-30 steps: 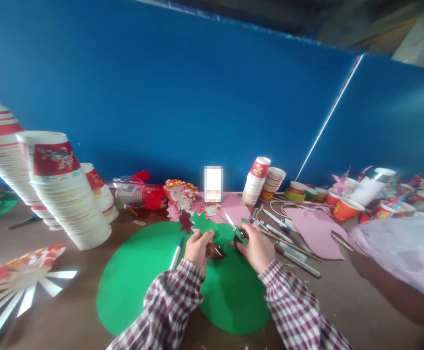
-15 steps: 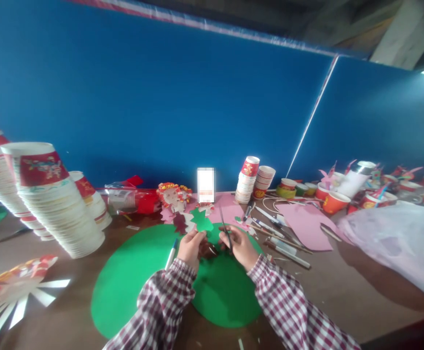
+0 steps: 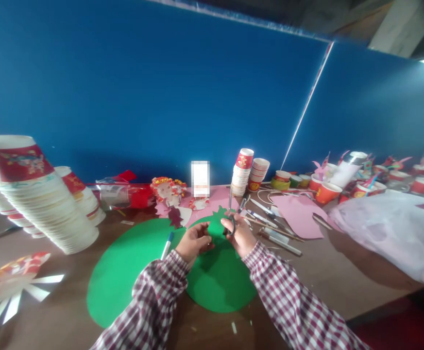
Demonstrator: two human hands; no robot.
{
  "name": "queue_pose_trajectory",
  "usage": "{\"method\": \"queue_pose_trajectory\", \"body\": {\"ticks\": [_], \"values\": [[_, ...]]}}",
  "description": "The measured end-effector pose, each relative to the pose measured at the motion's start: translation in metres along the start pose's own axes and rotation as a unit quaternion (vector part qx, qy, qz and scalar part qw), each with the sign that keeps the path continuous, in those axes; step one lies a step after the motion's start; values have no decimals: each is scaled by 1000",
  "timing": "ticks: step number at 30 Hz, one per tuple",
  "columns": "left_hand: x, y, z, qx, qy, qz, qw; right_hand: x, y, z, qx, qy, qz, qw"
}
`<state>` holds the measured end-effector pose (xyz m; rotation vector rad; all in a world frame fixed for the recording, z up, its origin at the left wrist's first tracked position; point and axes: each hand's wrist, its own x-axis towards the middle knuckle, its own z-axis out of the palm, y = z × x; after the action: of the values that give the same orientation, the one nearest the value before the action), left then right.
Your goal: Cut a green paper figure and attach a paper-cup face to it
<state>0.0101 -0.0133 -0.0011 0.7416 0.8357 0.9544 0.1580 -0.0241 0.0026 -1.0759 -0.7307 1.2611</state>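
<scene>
My right hand is closed around the handles of a pair of scissors, whose blades point up and away from me. A green paper cutout with a jagged top edge is up against the fingers of this hand. Just left of the cutout, my left hand has its fingers curled in toward the thumb. Whether it grips the cutout's edge or something small, I cannot make out. Below both hands lie large green paper rounds. A marker with a blue cap rests beside my left wrist.
Tall stacks of paper cups stand at left, near a strip-cut cup piece. Smaller cup stacks are at the back. Pink paper, pens, decorated cups and a white plastic bag lie at right.
The green cutout has shifted right, from my left fingertips to beside my right fingers. The scissors have swung more upright. The whole view has moved slightly.
</scene>
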Motion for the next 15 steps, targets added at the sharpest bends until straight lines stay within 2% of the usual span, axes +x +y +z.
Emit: {"method": "queue_pose_trajectory", "body": {"ticks": [5, 11, 15], "values": [[5, 5, -8, -48, -13, 22, 999, 1, 0, -1, 5, 6, 22, 1000], [10, 5, -9, -102, 20, 69, 992, -1, 1, 0, -18, 0, 29, 999], [10, 6, -6, -122, 34, 78, 989, -2, 5, 2, -39, -5, 18, 999]]}}
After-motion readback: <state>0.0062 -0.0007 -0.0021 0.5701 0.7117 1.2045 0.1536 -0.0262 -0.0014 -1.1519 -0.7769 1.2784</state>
